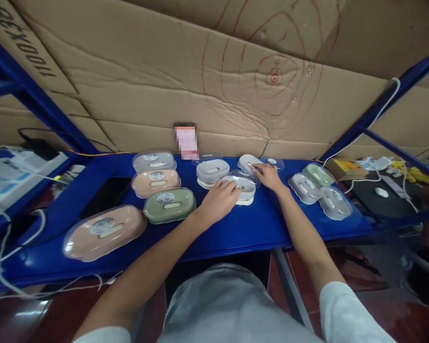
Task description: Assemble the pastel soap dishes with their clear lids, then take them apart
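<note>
My left hand (219,197) rests with curled fingers on the near left side of a grey oval plastic box (248,189) with a cream base. My right hand (269,176) reaches behind it, its fingers closed on the near right edge of a second grey oval piece (248,160) with a pale slot. Left of these stands another grey oval box (211,172), also on a cream base. Clear plastic covers lie about: one cover (274,163) to the right rear, partly behind my right hand, and one (205,159) behind the left box. The fingertips are partly hidden.
At left stand a peach box (156,183), a green box (171,206), a grey box (153,162) and a larger-looking peach box (103,234), all clear-covered. Several covered boxes (335,202) stand right. A phone (186,140) leans on cardboard (146,95). Blue posts (43,95) and cables flank the table.
</note>
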Demonstrator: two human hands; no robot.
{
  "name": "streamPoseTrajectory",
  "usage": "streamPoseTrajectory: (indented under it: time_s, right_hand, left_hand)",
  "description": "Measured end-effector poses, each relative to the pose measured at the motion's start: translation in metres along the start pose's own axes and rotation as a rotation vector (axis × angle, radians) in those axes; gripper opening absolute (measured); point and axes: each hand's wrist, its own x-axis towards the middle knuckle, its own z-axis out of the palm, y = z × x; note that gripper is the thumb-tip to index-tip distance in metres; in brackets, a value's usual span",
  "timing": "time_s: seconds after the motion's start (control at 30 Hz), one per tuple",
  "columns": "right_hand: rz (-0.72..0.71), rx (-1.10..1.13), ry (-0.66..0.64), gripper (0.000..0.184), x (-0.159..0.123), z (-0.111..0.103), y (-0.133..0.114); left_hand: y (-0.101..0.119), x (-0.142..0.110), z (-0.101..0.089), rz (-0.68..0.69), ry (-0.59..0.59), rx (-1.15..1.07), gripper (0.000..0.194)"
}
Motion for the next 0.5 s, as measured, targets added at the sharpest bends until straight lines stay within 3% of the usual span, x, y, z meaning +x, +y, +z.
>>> streamPoseTrajectory:
  time_s: [0.13, 0.23, 0.5]
  right_hand:
    - [0.015, -0.025, -0.068, 0.051, 0.007, 0.011, 0.013]
    - [0.029, -0.032, -0.047, 0.05, 0.01, 0.013, 0.012]
    - [0.256, 0.056, 0.295, 0.079, 0.019, 0.013, 0.018]
  left_hand:
    - [-0.002, 0.0, 0.006, -0.036, 0.006, -0.019, 0.026]
    - [-0.006, 0.001, 0.006, -0.067, 0.024, -0.045, 0.02]
    - [-0.01, 0.023, 0.022, -0.232, 0.185, -0.102, 0.043]
